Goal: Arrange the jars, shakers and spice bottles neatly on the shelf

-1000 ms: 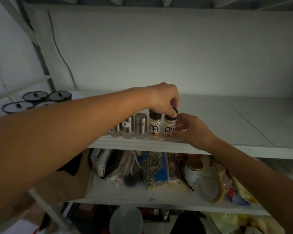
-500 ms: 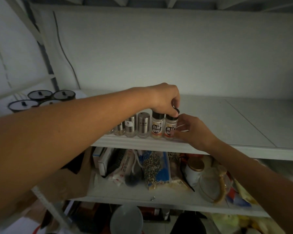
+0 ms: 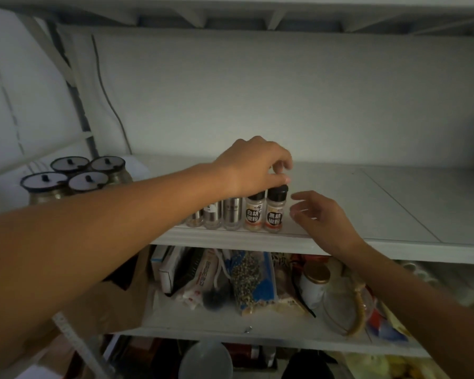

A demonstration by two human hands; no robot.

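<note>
Along the front edge of the white shelf [image 3: 367, 243] stands a row: a small glass shaker [image 3: 195, 220], two steel shakers [image 3: 232, 214], a white-pepper bottle [image 3: 255, 218] and a black-pepper bottle [image 3: 274, 218], both with black caps. My left hand [image 3: 253, 166] hovers over the two bottle caps with its fingers loosely curled; the thumb just touches the top of the black-pepper cap without gripping it. My right hand [image 3: 316, 216] is open just right of the black-pepper bottle and apart from it. Several black-lidded glass jars [image 3: 75, 175] are grouped at the shelf's far left.
The shelf below holds boxes, food packets [image 3: 251, 280], a white jar with a gold lid [image 3: 314, 281] and a glass teapot [image 3: 344, 305]. A cable [image 3: 112, 105] runs down the back wall. A metal post [image 3: 75, 97] stands at the left.
My right hand has let go of the black-pepper bottle and drawn back to the right. My left hand's fingers have lifted off that bottle's cap. The camera has tilted slightly.
</note>
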